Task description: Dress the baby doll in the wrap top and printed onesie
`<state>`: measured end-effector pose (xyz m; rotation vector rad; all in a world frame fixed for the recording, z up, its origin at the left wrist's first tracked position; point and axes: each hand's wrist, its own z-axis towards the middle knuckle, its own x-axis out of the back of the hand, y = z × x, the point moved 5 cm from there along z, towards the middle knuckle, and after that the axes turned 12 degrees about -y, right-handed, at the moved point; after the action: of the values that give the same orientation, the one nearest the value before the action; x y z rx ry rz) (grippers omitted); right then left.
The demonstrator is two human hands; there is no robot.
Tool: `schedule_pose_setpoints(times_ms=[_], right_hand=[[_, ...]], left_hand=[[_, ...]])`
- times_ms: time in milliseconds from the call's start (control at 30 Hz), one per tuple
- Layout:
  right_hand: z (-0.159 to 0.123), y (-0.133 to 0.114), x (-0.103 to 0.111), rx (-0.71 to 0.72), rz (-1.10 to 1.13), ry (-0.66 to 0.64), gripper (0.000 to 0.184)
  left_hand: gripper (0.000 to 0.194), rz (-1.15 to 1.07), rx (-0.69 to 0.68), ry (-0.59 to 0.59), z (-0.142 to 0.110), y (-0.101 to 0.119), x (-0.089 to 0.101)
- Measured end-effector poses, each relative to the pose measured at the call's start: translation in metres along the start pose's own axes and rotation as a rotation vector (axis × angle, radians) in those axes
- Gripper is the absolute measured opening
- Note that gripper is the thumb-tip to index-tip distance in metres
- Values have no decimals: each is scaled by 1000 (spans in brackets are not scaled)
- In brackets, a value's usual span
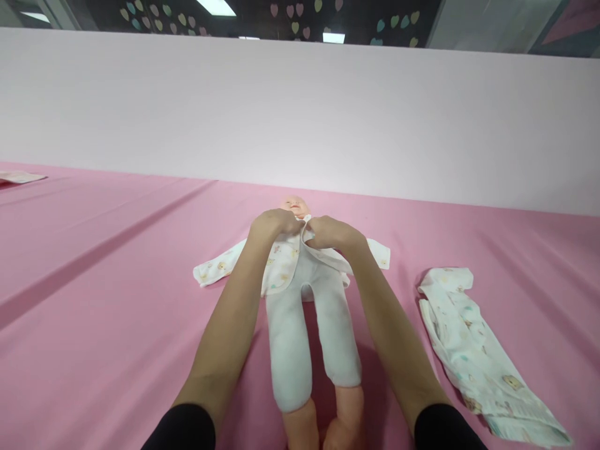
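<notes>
A baby doll (pixel 291 350) lies on its back, its head away from me and its bare feet closest. It wears a white patterned baby jacket (pixel 282 265) that is parted at the front over a plain white body. Both sleeves stretch out sideways. At the neckline, my left hand (pixel 280 222) is closed on the jacket's left front edge. Across from it, my right hand (pixel 330 232) pinches the opposite front edge and lifts it a little. My fingertips are close together just below the doll's chin, and the fastening between them is too small to make out.
Folded patterned baby trousers (pixel 482 356) lie to the right on the pink cloth (pixel 117 300). A piece of light fabric (pixel 21 177) sits at the far left. Behind the cloth rises a low white wall (pixel 300 112), with dark glass bearing heart stickers above it.
</notes>
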<state>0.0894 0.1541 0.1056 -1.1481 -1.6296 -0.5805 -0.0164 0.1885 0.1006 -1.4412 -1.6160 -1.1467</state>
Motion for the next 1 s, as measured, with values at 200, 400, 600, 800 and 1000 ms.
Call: schedule_pose_setpoints(times_ms=[200,400,600,800,1000], right_hand=[[-15,-8,-3,52,78,-43,23],[2,-2,-7,1,68,-54,18],[11,5,-6,176,297,-69,23],[9,9,-3,241,620,-52,26],[14,3,-8,298,724,-154,19]], left_hand=[[46,52,-127,-154,-8,8,-7],[51,191,-187,-11,8,8,-8],[46,175,-40,74,15,8,-8],[29,225,-50,85,13,13,-5],[29,15,-94,164,7,-14,9]])
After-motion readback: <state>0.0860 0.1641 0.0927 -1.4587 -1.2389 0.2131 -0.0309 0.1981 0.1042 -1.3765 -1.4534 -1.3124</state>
